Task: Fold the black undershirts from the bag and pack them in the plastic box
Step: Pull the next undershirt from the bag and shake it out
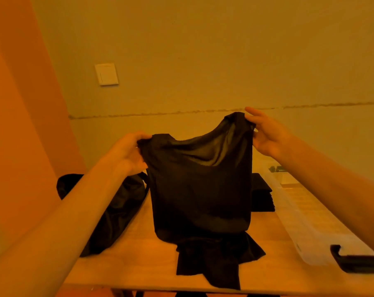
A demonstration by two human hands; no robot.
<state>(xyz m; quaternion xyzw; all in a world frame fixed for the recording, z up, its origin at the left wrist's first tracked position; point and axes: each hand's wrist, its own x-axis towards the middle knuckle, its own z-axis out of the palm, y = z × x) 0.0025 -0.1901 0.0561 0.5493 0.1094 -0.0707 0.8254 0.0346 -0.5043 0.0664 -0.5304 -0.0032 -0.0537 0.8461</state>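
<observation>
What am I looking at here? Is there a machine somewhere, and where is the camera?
There is no machine here: these are a person's two bare arms. The single picture comes from a camera worn on the person's head, looking forward and down. The left hand and right hand each grip a shoulder of a thin black undershirt, held up above a wooden table. On the table lie a black bag at left, another loose black garment in front, a folded black stack behind, and a clear plastic box at right. Beside the box is a dark flat object that I cannot identify.
</observation>
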